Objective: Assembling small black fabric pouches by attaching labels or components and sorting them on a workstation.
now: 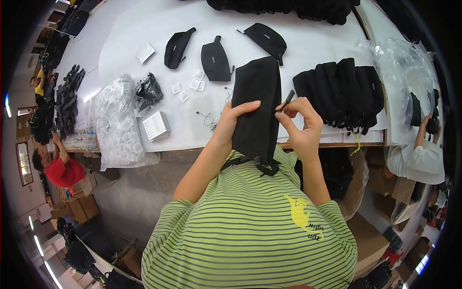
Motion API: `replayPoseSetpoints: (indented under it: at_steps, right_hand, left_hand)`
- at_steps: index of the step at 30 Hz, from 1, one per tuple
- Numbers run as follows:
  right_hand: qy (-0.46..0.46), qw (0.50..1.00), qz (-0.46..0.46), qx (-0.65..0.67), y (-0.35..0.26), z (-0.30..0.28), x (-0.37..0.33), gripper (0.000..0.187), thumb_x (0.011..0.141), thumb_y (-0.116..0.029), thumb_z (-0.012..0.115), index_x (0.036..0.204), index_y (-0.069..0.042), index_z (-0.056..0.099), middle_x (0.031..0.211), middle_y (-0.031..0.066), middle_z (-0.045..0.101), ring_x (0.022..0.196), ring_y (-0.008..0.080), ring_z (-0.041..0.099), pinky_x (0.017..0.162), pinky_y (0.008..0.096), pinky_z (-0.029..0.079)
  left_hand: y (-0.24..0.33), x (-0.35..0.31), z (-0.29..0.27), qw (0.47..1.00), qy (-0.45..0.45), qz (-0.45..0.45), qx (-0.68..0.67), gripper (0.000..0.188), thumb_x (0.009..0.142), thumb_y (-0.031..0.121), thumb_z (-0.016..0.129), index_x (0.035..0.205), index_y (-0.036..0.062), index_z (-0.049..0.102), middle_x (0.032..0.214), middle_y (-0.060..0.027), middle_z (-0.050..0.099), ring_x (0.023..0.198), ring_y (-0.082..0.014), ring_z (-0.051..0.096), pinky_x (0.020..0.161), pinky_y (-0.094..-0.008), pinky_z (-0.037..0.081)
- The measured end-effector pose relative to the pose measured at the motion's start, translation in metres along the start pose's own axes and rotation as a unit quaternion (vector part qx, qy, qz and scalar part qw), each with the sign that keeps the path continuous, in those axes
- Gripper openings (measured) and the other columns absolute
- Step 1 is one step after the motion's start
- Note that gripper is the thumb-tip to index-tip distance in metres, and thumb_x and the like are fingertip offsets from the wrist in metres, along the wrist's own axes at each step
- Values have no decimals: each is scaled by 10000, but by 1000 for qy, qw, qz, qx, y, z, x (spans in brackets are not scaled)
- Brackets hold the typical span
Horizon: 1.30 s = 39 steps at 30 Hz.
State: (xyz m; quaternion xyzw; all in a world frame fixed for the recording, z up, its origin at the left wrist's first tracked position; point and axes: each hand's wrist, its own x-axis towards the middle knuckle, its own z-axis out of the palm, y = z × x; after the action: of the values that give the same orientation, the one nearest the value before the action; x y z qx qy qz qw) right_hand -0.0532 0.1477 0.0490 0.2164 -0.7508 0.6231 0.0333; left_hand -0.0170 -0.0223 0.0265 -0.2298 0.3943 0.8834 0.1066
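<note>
A black fabric pouch (255, 108) is held upright in front of my chest, its lower end with a black strap near my shirt. My left hand (228, 124) grips its left edge, thumb lying on the front face. At the pouch's right edge my right hand (304, 124) pinches a small black zipper pull (288, 97) between thumb and fingertips. Farther back on the white table (125, 38) lie three similar black pouches: one at the left (177, 49), a middle pouch (215, 61) and a right one (266, 40). Thin hang-tag strings (208, 118) lie left of my left hand.
A row of stacked black pouches (341, 94) lies to the right, a heap of black goods (288, 7) at the back. On the left are a clear bag of white packets (120, 118), a black plastic bag (149, 91), a card stack (155, 126) and small white packets (197, 82). Co-workers stand at both sides.
</note>
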Motion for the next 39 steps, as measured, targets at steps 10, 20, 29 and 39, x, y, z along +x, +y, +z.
replayPoseSetpoints:
  at_steps: [10,20,29,39]
  right_hand:
    - [-128,985,69,92,-16,6,-22,116,722,-40,727,817,-23,663,725,51,586,677,144,512,646,259,422]
    - [-109,941,-140,-287,-18,7,-11,520,720,-96,719,1216,-163,575,1162,57,525,1097,246,473,929,389,364]
    - [-111,979,126,119,9,-17,-9,373,787,-2,631,1152,-64,579,985,61,642,869,136,594,781,231,452]
    - [-194,964,179,27,29,-59,-4,235,795,-29,653,1013,-102,702,679,-32,537,485,5,321,464,182,257]
  left_hand:
    - [11,15,-23,989,-4,-24,-144,281,895,208,536,1008,-38,611,904,-155,671,746,-239,669,690,-340,561]
    - [5,-6,-3,992,84,47,-84,355,893,242,601,1166,24,540,1097,-78,609,1014,-183,591,877,-330,479]
    - [-6,-19,-50,928,-23,286,236,674,816,67,687,1388,58,331,1274,-109,468,1137,-185,487,969,-304,392]
    - [7,-23,-84,894,-148,199,374,264,833,25,617,1097,26,614,1031,-68,508,926,-147,522,831,-251,444]
